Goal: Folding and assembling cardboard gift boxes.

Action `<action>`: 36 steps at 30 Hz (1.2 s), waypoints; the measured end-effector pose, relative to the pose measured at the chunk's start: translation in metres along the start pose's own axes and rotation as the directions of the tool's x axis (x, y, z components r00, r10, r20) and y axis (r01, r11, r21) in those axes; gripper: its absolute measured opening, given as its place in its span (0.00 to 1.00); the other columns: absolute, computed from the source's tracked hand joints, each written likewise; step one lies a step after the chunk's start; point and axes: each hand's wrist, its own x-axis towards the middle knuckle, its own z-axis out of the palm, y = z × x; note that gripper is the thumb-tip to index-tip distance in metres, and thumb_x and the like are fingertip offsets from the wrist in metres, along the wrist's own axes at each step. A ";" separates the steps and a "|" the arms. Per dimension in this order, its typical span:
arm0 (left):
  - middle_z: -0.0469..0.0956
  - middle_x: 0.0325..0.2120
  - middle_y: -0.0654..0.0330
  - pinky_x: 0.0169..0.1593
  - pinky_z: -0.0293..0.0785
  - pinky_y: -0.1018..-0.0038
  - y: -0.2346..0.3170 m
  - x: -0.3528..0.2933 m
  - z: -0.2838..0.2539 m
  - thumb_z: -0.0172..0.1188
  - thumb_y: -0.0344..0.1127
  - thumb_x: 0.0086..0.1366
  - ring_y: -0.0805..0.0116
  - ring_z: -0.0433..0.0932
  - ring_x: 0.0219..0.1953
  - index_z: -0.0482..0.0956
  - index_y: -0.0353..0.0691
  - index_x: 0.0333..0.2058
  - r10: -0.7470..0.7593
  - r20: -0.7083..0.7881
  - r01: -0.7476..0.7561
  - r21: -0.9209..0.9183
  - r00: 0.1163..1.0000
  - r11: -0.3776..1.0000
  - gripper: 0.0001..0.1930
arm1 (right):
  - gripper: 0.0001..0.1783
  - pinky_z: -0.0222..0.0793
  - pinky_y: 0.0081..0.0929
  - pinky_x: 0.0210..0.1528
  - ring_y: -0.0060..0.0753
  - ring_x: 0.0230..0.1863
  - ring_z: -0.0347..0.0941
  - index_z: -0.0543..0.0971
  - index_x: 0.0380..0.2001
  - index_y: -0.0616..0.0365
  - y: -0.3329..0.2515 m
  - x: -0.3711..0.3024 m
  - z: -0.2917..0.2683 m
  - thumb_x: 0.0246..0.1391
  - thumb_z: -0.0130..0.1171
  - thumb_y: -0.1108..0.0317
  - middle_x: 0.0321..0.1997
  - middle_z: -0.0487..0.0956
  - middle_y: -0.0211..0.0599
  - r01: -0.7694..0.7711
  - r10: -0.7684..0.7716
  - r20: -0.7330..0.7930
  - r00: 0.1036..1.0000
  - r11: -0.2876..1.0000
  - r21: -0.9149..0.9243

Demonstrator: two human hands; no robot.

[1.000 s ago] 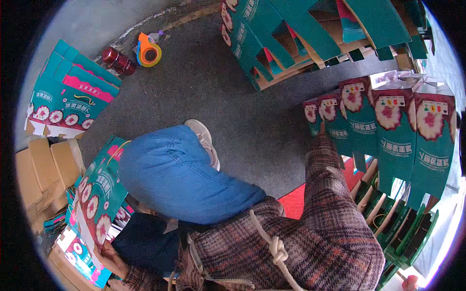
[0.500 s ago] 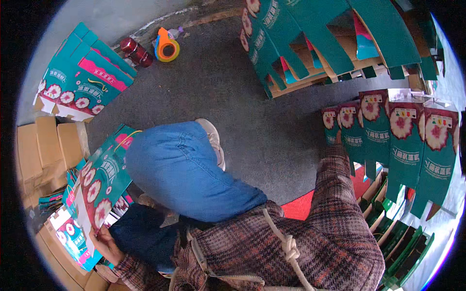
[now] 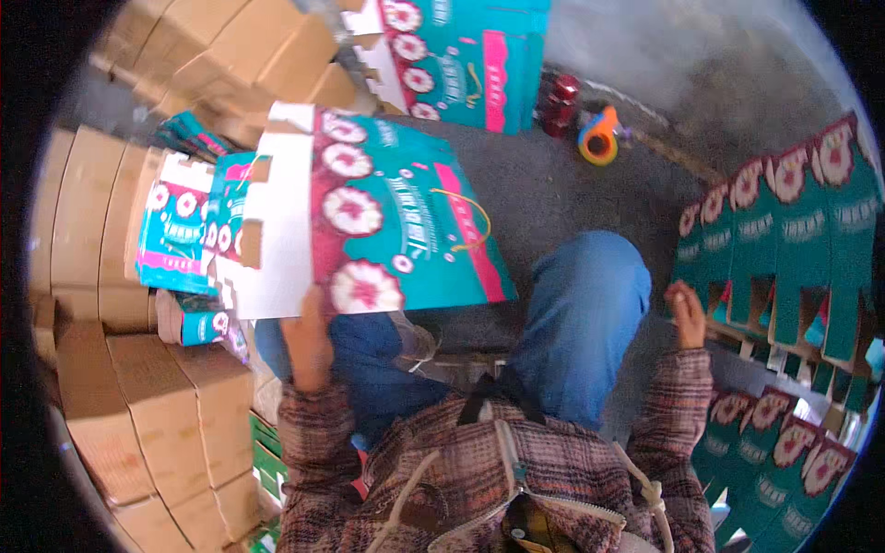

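A flat-sided teal carton (image 3: 415, 217) with maroon and white fruit pictures, a pink band and a yellow cord handle lies tilted over my left leg. My left hand (image 3: 309, 341) grips its near edge, by the white notched flap (image 3: 286, 207), thumb on top. To the right, my right hand (image 3: 687, 315) hovers past my knee with fingers loosely curled and nothing visible in them. Closest to it stands a row of teal cartons (image 3: 788, 221) with cut-out lower edges. Part of the held carton's underside is hidden.
Brown cardboard boxes (image 3: 166, 405) are stacked at the left. Another teal carton (image 3: 461, 64) stands at the back, beside a red flask (image 3: 560, 103) and an orange tape dispenser (image 3: 599, 138). More teal cartons (image 3: 751, 442) stand at the lower right.
My view has swung round to the left. The carton in my left hand has come up in front of me, and my right hand has drawn away from the cartons on the right.
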 end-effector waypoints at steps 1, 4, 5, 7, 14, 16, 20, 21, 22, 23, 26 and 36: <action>0.76 0.41 0.54 0.50 0.68 0.68 0.012 0.009 0.000 0.56 0.33 0.64 0.63 0.73 0.43 0.73 0.26 0.47 0.103 -0.072 -0.105 -0.026 0.992 0.994 0.17 | 0.21 0.65 0.26 0.54 0.30 0.51 0.71 0.71 0.53 0.65 -0.077 0.024 0.036 0.63 0.51 0.61 0.50 0.75 0.39 0.102 -0.102 -0.009 0.995 0.995 -0.012; 0.75 0.35 0.51 0.46 0.68 0.63 0.023 -0.003 0.020 0.53 0.29 0.62 0.59 0.72 0.39 0.72 0.26 0.42 0.074 0.062 -0.070 -0.063 0.995 0.996 0.13 | 0.20 0.62 0.28 0.59 0.33 0.56 0.70 0.70 0.55 0.65 -0.230 0.043 0.109 0.64 0.48 0.66 0.54 0.74 0.42 0.321 -0.319 0.091 0.943 0.947 -0.009; 0.74 0.31 0.53 0.43 0.68 0.62 0.018 -0.010 0.032 0.53 0.28 0.61 0.58 0.72 0.35 0.72 0.27 0.39 0.273 -0.038 -0.273 0.007 0.961 0.962 0.10 | 0.20 0.63 0.29 0.58 0.33 0.56 0.70 0.70 0.55 0.65 -0.266 0.043 0.136 0.64 0.48 0.66 0.54 0.74 0.42 0.318 -0.324 0.188 0.927 0.946 0.060; 0.73 0.31 0.47 0.42 0.69 0.61 0.008 -0.029 0.044 0.51 0.28 0.62 0.50 0.72 0.34 0.73 0.27 0.36 0.376 0.173 -0.388 0.035 0.910 0.921 0.08 | 0.21 0.64 0.29 0.57 0.34 0.56 0.70 0.69 0.56 0.66 -0.309 0.045 0.180 0.64 0.48 0.64 0.54 0.74 0.42 0.253 -0.288 0.391 0.874 0.958 0.138; 0.71 0.31 0.46 0.39 0.70 0.56 0.020 -0.067 0.076 0.53 0.31 0.62 0.43 0.73 0.35 0.70 0.36 0.43 0.244 0.476 -0.249 -0.053 0.845 0.967 0.11 | 0.31 0.65 0.33 0.55 0.34 0.55 0.68 0.67 0.59 0.60 -0.261 0.074 0.302 0.62 0.47 0.47 0.57 0.71 0.40 -0.307 0.198 0.556 0.807 0.945 0.109; 0.71 0.36 0.46 0.40 0.70 0.55 0.007 -0.069 0.084 0.56 0.34 0.61 0.43 0.73 0.38 0.68 0.38 0.46 0.286 0.591 -0.312 -0.061 0.754 0.948 0.15 | 0.32 0.65 0.34 0.56 0.34 0.55 0.69 0.67 0.59 0.58 -0.251 0.085 0.308 0.62 0.47 0.45 0.57 0.71 0.40 -0.392 0.251 0.577 0.777 0.911 0.131; 0.70 0.43 0.46 0.48 0.70 0.59 -0.002 -0.065 0.082 0.60 0.37 0.56 0.44 0.71 0.46 0.65 0.36 0.51 0.234 0.733 -0.274 -0.067 0.639 0.959 0.25 | 0.28 0.63 0.37 0.56 0.36 0.53 0.70 0.69 0.57 0.54 -0.253 0.088 0.312 0.63 0.43 0.46 0.54 0.73 0.36 -0.421 0.293 0.601 0.744 0.904 0.081; 0.70 0.43 0.46 0.48 0.70 0.59 -0.004 -0.065 0.080 0.60 0.37 0.56 0.44 0.71 0.46 0.65 0.36 0.51 0.231 0.731 -0.265 -0.072 0.642 0.962 0.25 | 0.26 0.64 0.34 0.55 0.34 0.51 0.70 0.70 0.55 0.55 -0.251 0.088 0.313 0.63 0.42 0.48 0.52 0.74 0.35 -0.422 0.315 0.563 0.764 0.904 0.067; 0.69 0.47 0.44 0.53 0.68 0.60 -0.005 -0.064 0.078 0.61 0.37 0.55 0.44 0.69 0.50 0.62 0.34 0.54 0.327 0.722 -0.325 -0.149 0.610 0.934 0.29 | 0.25 0.64 0.31 0.54 0.31 0.49 0.71 0.71 0.53 0.57 -0.250 0.089 0.314 0.64 0.41 0.50 0.49 0.75 0.34 -0.424 0.336 0.525 0.782 0.904 0.053; 0.67 0.51 0.43 0.57 0.66 0.61 -0.006 -0.062 0.077 0.61 0.36 0.54 0.44 0.68 0.53 0.60 0.32 0.57 0.424 0.704 -0.386 -0.227 0.569 0.894 0.33 | 0.25 0.64 0.31 0.54 0.31 0.49 0.71 0.71 0.53 0.57 -0.242 0.094 0.312 0.64 0.41 0.50 0.49 0.75 0.34 -0.424 0.340 0.524 0.781 0.905 0.045; 0.62 0.56 0.41 0.62 0.60 0.61 -0.014 -0.052 0.075 0.61 0.35 0.53 0.44 0.63 0.59 0.54 0.31 0.61 0.470 0.732 -0.326 -0.345 0.494 0.880 0.39 | 0.23 0.68 0.25 0.47 0.24 0.41 0.72 0.72 0.50 0.61 -0.202 0.114 0.300 0.66 0.41 0.52 0.42 0.76 0.30 -0.151 0.073 0.518 0.852 0.982 0.110; 0.67 0.54 0.43 0.61 0.60 0.65 -0.019 -0.019 0.083 0.60 0.48 0.62 0.55 0.66 0.58 0.63 0.28 0.57 0.180 0.607 0.167 -0.470 0.774 0.867 0.33 | 0.12 0.64 0.22 0.32 0.21 0.30 0.68 0.74 0.37 0.61 -0.222 0.104 0.313 0.59 0.48 0.63 0.31 0.74 0.27 -0.219 0.241 0.486 0.840 0.970 -0.101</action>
